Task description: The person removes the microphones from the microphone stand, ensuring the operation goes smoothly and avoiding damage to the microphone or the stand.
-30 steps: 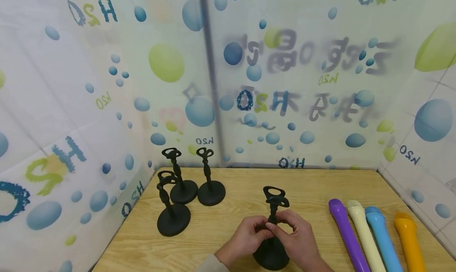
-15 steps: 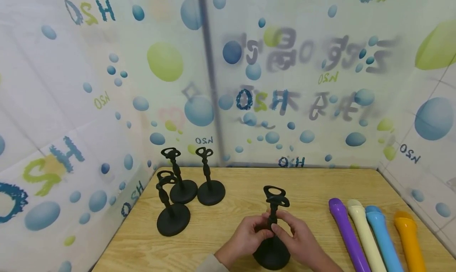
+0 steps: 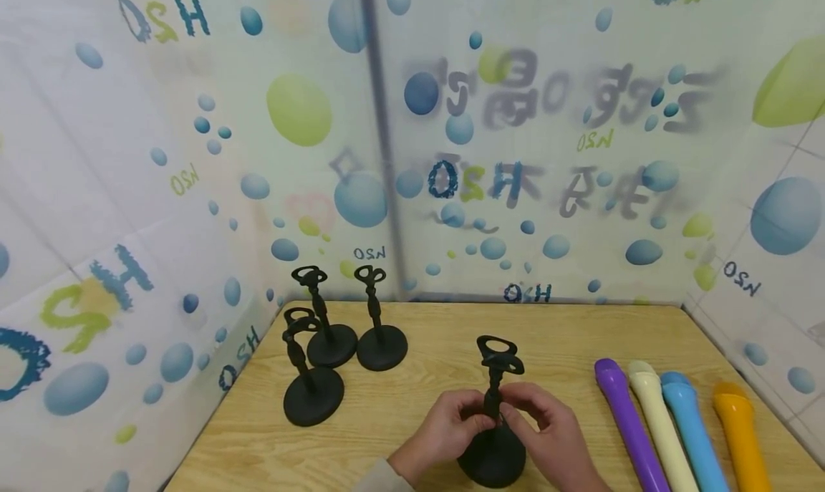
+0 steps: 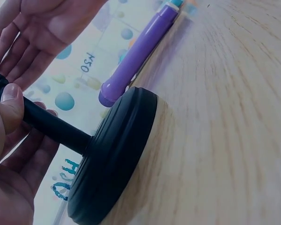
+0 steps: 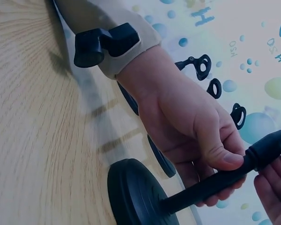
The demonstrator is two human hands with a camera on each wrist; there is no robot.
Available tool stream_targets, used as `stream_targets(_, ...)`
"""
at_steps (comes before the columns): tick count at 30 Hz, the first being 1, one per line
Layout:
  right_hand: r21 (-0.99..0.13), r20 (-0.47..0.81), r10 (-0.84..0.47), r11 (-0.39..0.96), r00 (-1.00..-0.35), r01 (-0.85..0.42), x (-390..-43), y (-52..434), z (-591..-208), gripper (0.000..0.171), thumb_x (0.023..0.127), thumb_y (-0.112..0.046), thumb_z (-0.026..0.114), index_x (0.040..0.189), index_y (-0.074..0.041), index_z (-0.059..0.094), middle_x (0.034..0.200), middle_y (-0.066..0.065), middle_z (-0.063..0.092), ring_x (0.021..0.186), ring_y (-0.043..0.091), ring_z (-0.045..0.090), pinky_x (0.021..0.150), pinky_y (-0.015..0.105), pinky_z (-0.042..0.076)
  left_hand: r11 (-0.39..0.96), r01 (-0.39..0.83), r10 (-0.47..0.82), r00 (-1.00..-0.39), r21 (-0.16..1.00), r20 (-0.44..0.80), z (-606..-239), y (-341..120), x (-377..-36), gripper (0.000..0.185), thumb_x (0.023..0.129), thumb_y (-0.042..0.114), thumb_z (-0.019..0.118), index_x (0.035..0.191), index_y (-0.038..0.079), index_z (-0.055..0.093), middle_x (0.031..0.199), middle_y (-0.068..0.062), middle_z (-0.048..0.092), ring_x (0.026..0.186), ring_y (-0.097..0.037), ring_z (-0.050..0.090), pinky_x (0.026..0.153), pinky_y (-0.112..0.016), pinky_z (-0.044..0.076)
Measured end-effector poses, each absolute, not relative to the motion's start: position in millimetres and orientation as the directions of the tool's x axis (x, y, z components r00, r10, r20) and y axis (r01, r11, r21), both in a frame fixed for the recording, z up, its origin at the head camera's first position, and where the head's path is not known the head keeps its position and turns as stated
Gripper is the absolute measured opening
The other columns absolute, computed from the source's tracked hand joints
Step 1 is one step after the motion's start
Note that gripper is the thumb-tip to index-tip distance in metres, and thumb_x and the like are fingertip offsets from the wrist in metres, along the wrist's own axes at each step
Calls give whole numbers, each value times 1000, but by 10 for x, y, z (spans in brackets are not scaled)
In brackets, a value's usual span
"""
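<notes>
A black desktop microphone stand (image 3: 493,460) stands upright on its round base, with a ring-shaped clip on top. My left hand (image 3: 445,427) grips its stem below the collar, thumb on the near side and fingers behind, as the right wrist view also shows. Around the collar (image 5: 267,149), just above, are the thumb and fingers of my right hand (image 3: 556,435); in the left wrist view this hand's fingers lie fairly loose beside the stand. The exact contact of the right fingertips is partly hidden.
Several similar black stands (image 3: 314,399) are grouped at the table's left back. To the right lie a purple microphone (image 3: 631,424), a cream one (image 3: 664,427), a blue one (image 3: 696,431) and an orange one (image 3: 737,435). Patterned curtains (image 3: 515,155) surround the wooden table (image 3: 387,435).
The right hand's thumb and fingers have shifted around the collar, with the thumb now farther right. My left hand keeps its grip, and the stand stays in nearly the same place.
</notes>
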State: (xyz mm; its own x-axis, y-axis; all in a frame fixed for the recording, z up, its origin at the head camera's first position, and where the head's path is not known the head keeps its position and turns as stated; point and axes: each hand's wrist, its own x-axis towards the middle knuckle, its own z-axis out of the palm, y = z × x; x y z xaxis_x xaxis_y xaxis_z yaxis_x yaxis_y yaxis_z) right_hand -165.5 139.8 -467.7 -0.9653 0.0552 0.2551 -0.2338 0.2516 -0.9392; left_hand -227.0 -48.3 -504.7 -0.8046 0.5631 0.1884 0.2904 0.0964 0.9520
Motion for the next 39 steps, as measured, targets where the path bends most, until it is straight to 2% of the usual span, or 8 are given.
stream_targets(4,-949,218,-1,232,-976,-212,-1676,1362,-4668,24,100,-9,77,124,-10,77,123,6,80,109,1,71,98,21,57,109,287,558,-810,952,181,-5050,-484,-2259,14,102,6,73,113,3,80,110,-19,81,97,4,68,93,-20,56)
stream_targets(10,-959,185,-56,208,-981,-193,-1718,1360,-4657,28,102,-16,76,130,-11,75,128,3,79,119,2,68,106,16,49,109,303,556,-808,947,195,-5071,-484,-2256,18,101,5,72,118,0,79,111,-21,80,100,3,69,92,-20,57)
stream_targets(18,-939,299,88,204,-950,-277,-1668,1437,-4751,20,105,-4,68,124,-4,75,119,8,80,107,-1,73,94,13,55,87,295,562,-803,952,197,-5077,-485,-2271,17,101,11,74,111,-1,78,108,-21,80,103,-3,72,96,-22,56)
stream_targets(22,-934,321,83,190,-943,-301,-1648,1454,-4779,17,107,-4,65,120,-3,76,114,6,81,104,1,75,92,15,57,91,289,553,-810,953,193,-5070,-493,-2268,15,100,11,75,110,0,79,107,-20,80,105,-9,73,97,-22,56)
stream_targets(27,-945,287,31,174,-957,-278,-1666,1452,-4792,21,105,-2,66,123,-4,75,120,-1,79,111,-3,70,96,14,55,91,268,547,-819,959,177,-5052,-484,-2250,12,100,6,74,109,2,80,108,-20,80,99,1,70,96,-21,56)
stream_targets(30,-948,279,-46,147,-959,-283,-1681,1448,-4802,26,105,-2,65,130,-3,73,128,8,77,119,-5,66,102,13,52,96,265,544,-821,960,173,-5047,-482,-2244,13,100,5,74,112,3,80,109,-19,81,98,4,68,94,-21,56)
stream_targets(32,-947,282,-101,131,-954,-294,-1695,1442,-4800,30,105,-3,65,135,-2,70,133,13,75,122,-5,65,106,13,49,102,266,545,-821,959,170,-5050,-488,-2248,16,101,6,73,115,3,80,111,-18,81,100,0,71,94,-20,56)
stream_targets(39,-951,261,-242,100,-935,-291,-1761,1392,-4757,42,108,-11,65,148,0,61,145,16,70,135,-9,54,111,8,35,132,267,540,-827,955,157,-5072,-494,-2281,24,104,11,71,124,0,78,119,-16,81,108,-2,71,96,-19,56)
